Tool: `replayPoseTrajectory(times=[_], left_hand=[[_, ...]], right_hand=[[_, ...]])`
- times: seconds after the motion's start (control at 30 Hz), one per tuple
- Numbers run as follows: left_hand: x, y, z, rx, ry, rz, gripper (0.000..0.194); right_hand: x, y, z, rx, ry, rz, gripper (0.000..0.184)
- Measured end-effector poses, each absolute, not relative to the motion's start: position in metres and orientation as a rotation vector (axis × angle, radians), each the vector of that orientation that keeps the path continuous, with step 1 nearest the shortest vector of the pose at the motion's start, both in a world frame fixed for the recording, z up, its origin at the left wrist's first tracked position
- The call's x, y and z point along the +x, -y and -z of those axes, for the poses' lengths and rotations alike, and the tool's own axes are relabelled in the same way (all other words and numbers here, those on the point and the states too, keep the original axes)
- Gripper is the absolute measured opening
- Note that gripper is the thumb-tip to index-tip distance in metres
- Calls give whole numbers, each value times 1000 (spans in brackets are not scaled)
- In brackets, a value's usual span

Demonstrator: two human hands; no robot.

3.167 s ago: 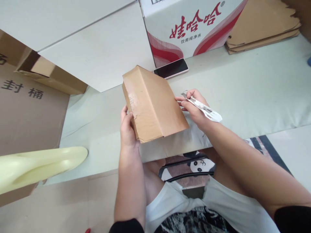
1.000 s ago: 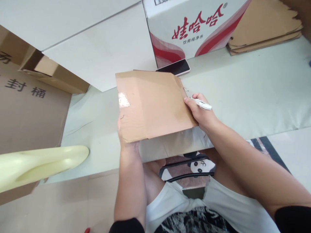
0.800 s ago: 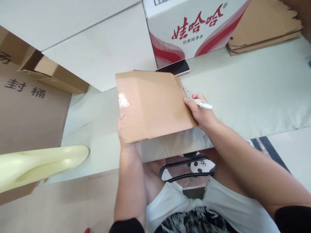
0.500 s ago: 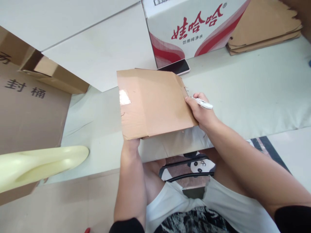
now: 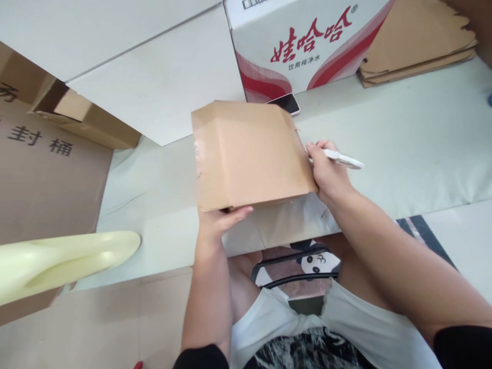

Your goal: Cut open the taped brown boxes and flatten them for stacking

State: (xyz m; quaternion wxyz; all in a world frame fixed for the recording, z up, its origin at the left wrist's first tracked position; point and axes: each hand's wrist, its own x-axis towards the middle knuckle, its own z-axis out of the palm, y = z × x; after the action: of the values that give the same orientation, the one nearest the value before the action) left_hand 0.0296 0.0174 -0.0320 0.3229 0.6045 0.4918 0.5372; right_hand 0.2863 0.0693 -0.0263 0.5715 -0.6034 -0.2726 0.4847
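A brown cardboard box [image 5: 261,151] is tilted up above the light-covered table, with a creased flap on its left and a ragged edge on its right. My left hand [image 5: 215,221] supports its lower left corner, thumb lying along the near edge and the other fingers hidden behind the cardboard. At the right edge, my right hand [image 5: 328,171] is closed around a slim white utility knife [image 5: 346,160]. The knife's handle points right, and its tip end is covered by my fingers at the box edge.
Behind the box lies a phone [image 5: 287,104], against a white and red carton [image 5: 303,56]. Flattened cardboard [image 5: 418,41] is stacked at the back right. On the left are a large brown carton [image 5: 46,169] and a pale yellow curved object [image 5: 77,256]. The table edge [image 5: 269,248] runs above my lap.
The box has turned and shifted slightly right, and my left thumb has come into view along its near edge. My right hand has moved a little right with the knife.
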Motion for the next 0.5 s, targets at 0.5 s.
replayPoseTrajectory(times=[0.5], left_hand=[[37, -30, 19, 1151, -1268, -1619, 99]], right_hand=[[292, -68, 23, -1237, 890, -961, 37]])
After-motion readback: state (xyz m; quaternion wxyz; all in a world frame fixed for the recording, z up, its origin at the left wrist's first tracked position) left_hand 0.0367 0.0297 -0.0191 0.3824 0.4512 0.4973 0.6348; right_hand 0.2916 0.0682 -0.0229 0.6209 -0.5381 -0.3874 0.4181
